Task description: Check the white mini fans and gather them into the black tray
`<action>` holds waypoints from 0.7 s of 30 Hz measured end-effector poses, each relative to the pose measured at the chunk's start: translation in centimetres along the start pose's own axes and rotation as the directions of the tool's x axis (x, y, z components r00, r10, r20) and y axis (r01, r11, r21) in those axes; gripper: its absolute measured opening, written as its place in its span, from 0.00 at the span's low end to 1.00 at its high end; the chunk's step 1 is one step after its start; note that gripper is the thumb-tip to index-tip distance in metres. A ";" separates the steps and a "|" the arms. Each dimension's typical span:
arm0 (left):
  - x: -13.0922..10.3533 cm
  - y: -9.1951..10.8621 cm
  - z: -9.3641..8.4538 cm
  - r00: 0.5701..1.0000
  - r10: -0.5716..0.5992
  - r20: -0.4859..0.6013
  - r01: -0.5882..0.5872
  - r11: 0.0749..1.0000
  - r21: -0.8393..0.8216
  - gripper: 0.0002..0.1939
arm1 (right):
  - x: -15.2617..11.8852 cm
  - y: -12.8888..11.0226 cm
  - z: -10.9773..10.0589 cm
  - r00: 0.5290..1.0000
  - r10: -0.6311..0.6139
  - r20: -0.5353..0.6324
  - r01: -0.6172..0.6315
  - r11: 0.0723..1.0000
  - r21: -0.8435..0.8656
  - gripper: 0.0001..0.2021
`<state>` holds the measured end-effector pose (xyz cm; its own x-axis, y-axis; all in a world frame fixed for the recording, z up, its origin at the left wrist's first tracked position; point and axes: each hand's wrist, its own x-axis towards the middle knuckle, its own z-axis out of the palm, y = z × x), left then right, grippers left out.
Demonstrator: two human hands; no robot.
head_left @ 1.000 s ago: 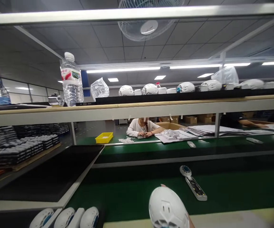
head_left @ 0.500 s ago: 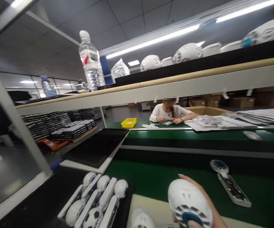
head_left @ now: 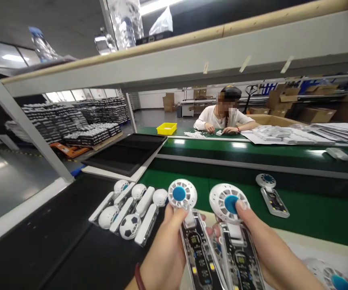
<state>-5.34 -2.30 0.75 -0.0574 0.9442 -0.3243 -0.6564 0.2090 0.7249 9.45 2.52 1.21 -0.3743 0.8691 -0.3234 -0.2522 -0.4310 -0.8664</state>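
My left hand (head_left: 168, 241) is closed around a handheld fan (head_left: 182, 193), its white round head with a blue centre facing up. My right hand (head_left: 264, 233) grips a second handheld fan (head_left: 226, 199), thumb on the blue centre of its head. Both fans have clear handles showing circuit boards, and the handles lean close together. On the green work surface beyond my right hand lies another fan (head_left: 275, 201) with its circuit board showing. Left of my hands, several white fans (head_left: 143, 201) sit in rows on a black tray (head_left: 80, 245), one with a football pattern.
A shelf (head_left: 174, 56) with bottles crosses above the bench. Across the green belt (head_left: 198, 147) a person (head_left: 219, 117) works beside a yellow bin (head_left: 166, 129). A black panel (head_left: 128, 153) lies at the left. More fan parts (head_left: 328, 274) rest at the lower right.
The view has tilted down. Both my hands now show, each with a fan; earlier just one hand with a white fan head was plainly visible.
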 end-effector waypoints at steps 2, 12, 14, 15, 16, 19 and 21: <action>-0.3 0.7 -0.1 0.999 0.009 0.033 -0.008 1.000 -0.016 0.30 | 0.2 -0.4 0.7 0.998 0.065 0.025 -0.067 0.996 0.058 0.36; -1.1 3.0 -0.5 0.987 0.046 0.151 -0.044 0.999 -0.013 0.19 | 0.4 -1.2 3.7 0.988 0.063 0.139 -0.076 0.993 0.095 0.29; -1.3 3.0 -1.0 0.989 0.064 0.132 -0.060 0.998 -0.032 0.17 | 0.5 -1.0 4.2 0.989 0.044 0.143 -0.054 0.996 0.069 0.29; -1.4 2.9 -1.4 0.992 0.065 0.106 -0.061 0.997 -0.039 0.16 | 0.5 -0.9 4.5 0.991 0.030 0.131 -0.036 0.998 0.043 0.29; -1.6 2.8 -2.0 0.997 0.053 0.063 -0.051 0.998 -0.034 0.16 | 0.5 -0.7 4.9 0.992 0.015 0.122 -0.017 1.000 0.015 0.28; -2.4 2.6 -4.6 0.992 -0.030 -0.125 0.038 0.997 0.067 0.25 | 0.3 -0.3 5.7 0.989 -0.050 0.136 0.057 0.997 -0.045 0.29; -3.1 2.8 -7.5 0.958 0.076 -0.275 -0.030 0.986 0.165 0.32 | 0.3 0.2 6.2 0.978 -0.092 0.185 0.109 0.990 -0.085 0.32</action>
<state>-12.65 -6.50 -0.75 -0.3116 0.8508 -0.4233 -0.5214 0.2194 0.8247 3.80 1.21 3.33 -0.5079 0.8452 -0.1663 -0.2147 -0.3111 -0.9258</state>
